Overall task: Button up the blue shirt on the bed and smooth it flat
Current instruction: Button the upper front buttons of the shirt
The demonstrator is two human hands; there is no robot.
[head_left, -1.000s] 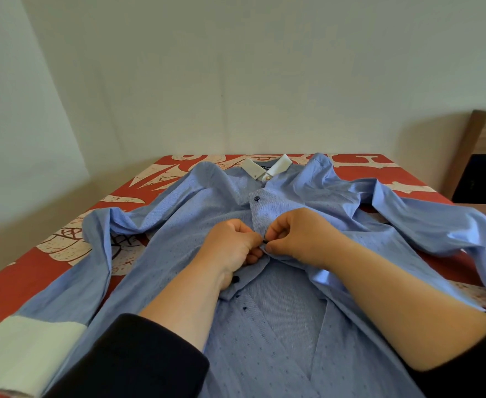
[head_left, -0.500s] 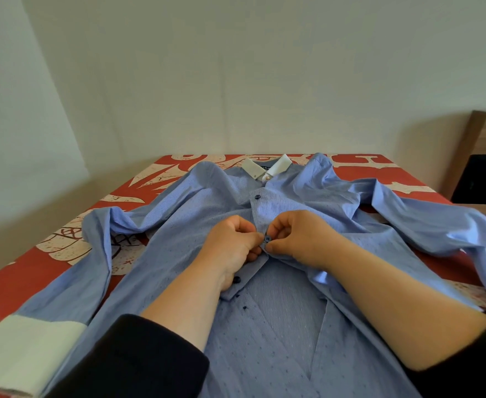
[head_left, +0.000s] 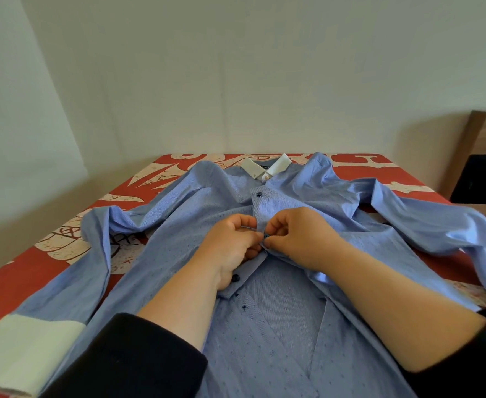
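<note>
A blue shirt (head_left: 196, 214) with a white collar (head_left: 264, 166) lies front up on the bed, sleeves spread to both sides. Its top dark button (head_left: 259, 193) is fastened. At the second button (head_left: 265, 235), my left hand (head_left: 230, 245) pinches the left placket edge and my right hand (head_left: 299, 237) pinches the right placket edge, fingertips meeting at that button. Below my hands the front hangs apart, with another dark button (head_left: 235, 278) showing by my left wrist.
The bed has a red cover with a white print (head_left: 72, 245) and sits in a corner of pale walls. A wooden piece of furniture (head_left: 477, 156) stands at the right. The left sleeve's white cuff (head_left: 26, 351) lies at the near left edge.
My fingers have worked at the second button, which now shows between my fingertips. Both hands shifted slightly away from me; the shirt has hardly moved.
</note>
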